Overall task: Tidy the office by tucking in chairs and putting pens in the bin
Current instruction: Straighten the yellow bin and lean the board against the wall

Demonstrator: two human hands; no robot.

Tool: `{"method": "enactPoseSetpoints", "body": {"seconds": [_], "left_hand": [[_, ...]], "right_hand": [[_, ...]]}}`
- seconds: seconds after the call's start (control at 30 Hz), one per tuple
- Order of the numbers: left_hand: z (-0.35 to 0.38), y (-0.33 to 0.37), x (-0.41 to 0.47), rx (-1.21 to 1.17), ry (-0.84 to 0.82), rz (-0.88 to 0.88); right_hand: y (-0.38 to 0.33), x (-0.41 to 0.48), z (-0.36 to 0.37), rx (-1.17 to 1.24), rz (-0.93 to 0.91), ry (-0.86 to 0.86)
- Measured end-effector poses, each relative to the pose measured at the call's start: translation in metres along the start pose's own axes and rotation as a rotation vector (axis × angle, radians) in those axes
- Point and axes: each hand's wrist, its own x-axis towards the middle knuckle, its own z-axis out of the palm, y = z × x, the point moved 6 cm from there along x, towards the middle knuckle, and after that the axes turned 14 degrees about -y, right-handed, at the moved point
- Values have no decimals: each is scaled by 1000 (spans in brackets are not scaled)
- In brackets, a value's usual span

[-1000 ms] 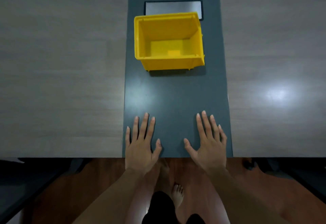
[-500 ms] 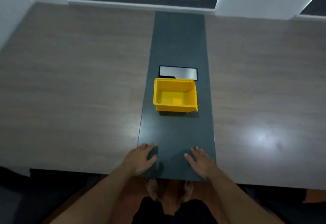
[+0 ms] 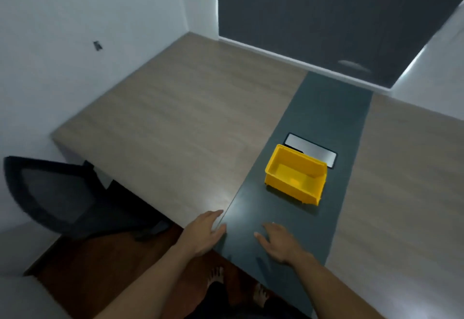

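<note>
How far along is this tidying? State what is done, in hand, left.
Done: nothing visible; the bin is empty. In hand: nothing; left hand and right hand rest open on the table edge. Left: the chair looks angled out from the table, untucked; no pens in view.

Single head view, high, angled down over table (image 3: pixel 175 123), tilted left.

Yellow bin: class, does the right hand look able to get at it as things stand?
Probably yes: the right hand is open over the dark strip, and nothing lies between it and the yellow bin.
</note>
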Motion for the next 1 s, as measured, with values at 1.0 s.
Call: {"method": "enactPoseSetpoints", "body": {"seconds": [1.0], "left_hand": [[126, -269, -411, -741, 788, -718]], "right_hand": [[-399, 30, 237, -741, -651, -385]]}}
